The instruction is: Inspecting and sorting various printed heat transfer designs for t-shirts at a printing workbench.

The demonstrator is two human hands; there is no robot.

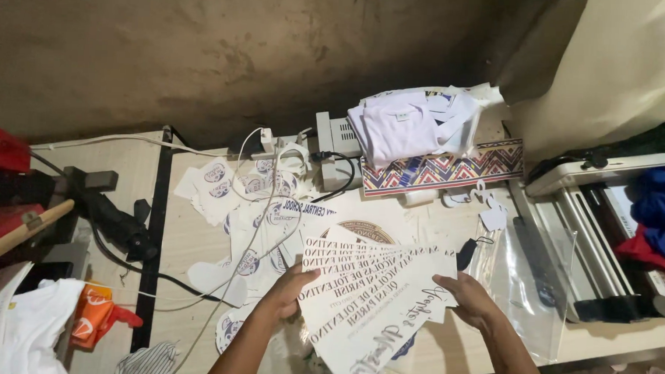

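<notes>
The light is dim and warm, strongest over the middle of the table (430,345), where the fanned white printed sheets (373,284) and the folded white cloth (408,123) behind them read brightest, the cloth nearly washed out. The wall (205,50) beyond the table stays a murky brown and darkens toward its upper right corner. Left of the sheets the red things and the black tool sink into shadow. The clear plastic film (513,282) right of the sheets carries faint glare. Both hands, left (288,285) and right (472,299), cast only soft shadows. The picture is slightly soft and grainy, with table edges bowing outward toward the frame borders.
</notes>
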